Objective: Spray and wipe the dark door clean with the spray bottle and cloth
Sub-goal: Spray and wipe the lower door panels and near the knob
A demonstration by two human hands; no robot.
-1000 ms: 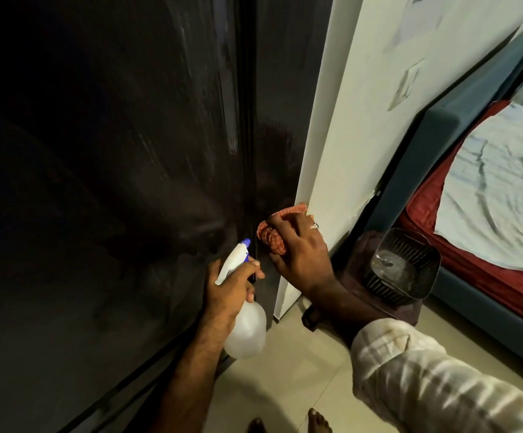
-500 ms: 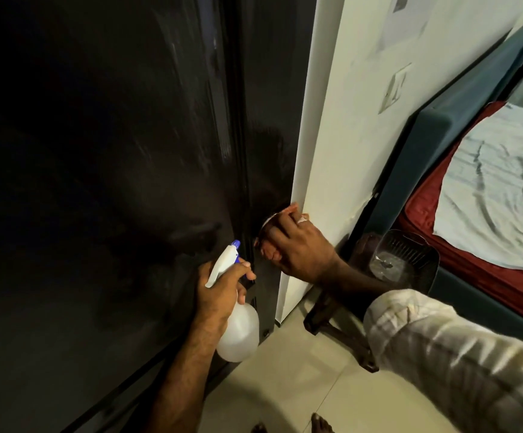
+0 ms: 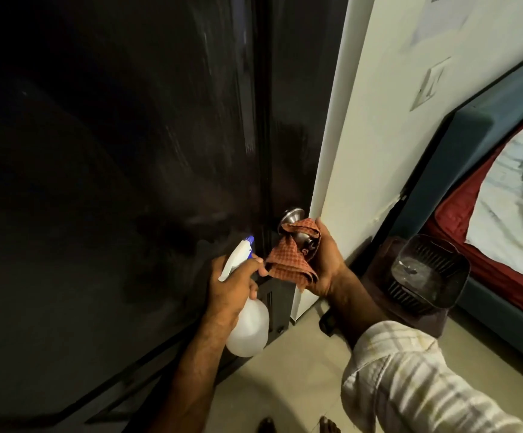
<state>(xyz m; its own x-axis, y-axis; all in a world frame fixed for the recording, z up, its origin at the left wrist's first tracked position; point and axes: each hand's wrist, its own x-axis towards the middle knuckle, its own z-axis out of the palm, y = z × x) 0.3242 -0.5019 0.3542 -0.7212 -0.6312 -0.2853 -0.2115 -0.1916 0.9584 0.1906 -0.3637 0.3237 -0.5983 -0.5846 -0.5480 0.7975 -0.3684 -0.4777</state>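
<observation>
Now, change: the right hand point(image 3: 324, 260) has pulled back from the dark door point(image 3: 129, 182), so the door knob point(image 3: 297, 228) shows; before, the hand covered it
Cloth: the orange cloth point(image 3: 288, 264) hangs over the knob; right fingers curl round it
Bottle: the left hand point(image 3: 233, 284) grips the spray bottle point(image 3: 247, 326) just beside the door; fingers wrapped round its neck
Meaning: knob wiping looks under way; streaks on the door remain
</observation>
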